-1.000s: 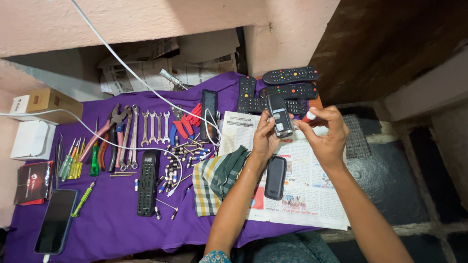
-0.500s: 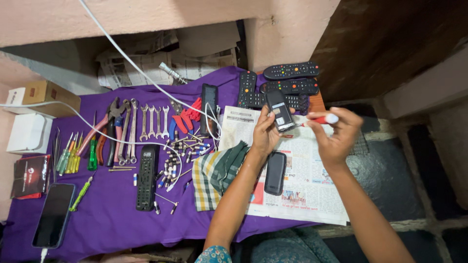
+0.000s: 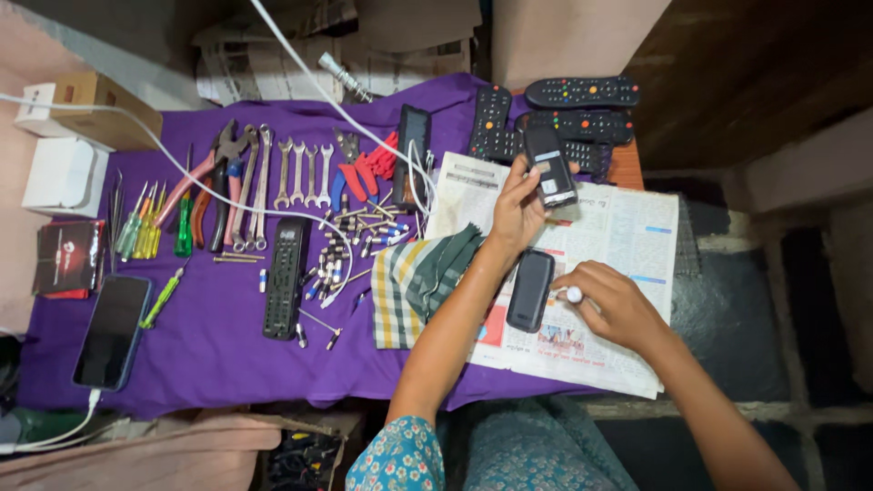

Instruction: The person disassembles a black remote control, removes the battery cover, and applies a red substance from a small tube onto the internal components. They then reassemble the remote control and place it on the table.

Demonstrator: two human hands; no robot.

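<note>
While the left hand (image 3: 514,214) lifts the opened remote (image 3: 549,165), fingers pinching its lower edge, it looks light and rigid. The right hand (image 3: 614,305) fingers grip a small white-tipped tool (image 3: 573,295) over the newspaper (image 3: 618,236), beside the black back cover (image 3: 530,289).

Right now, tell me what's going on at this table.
A person sits at a table covered with a purple cloth. Their left hand holds up a small dark device with its back open. Their right hand rests on a newspaper, pinching a small white-tipped object beside a black cover lying there. To the left lie wrenches, pliers, screwdrivers, a black remote and a phone. More remotes are stacked at the far edge.
</note>
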